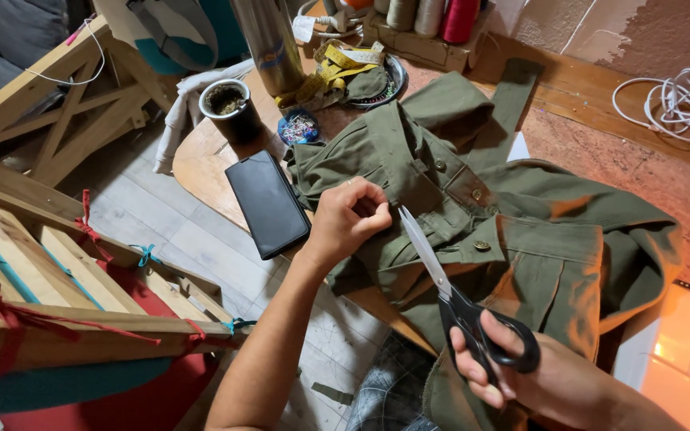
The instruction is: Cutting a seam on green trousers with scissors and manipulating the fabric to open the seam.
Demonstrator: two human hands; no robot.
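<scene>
An olive-green jacket (521, 231) with brass buttons lies bunched on a small wooden table (205, 172). My left hand (346, 219) is closed on a fold of the jacket's fabric near its front placket. My right hand (533, 375) grips black-handled scissors (457, 299), fingers through the loops. The steel blades point up and left, with the tip just right of my left hand, over the jacket.
A black phone (267, 203) lies on the table's left edge. Behind it stand a dark cup (228, 108), a pin dish (299, 128), a yellow measuring tape (337, 72), a metal flask (269, 40) and thread cones (433, 16). White cable (680, 100) at right; wooden frames (57, 271) at left.
</scene>
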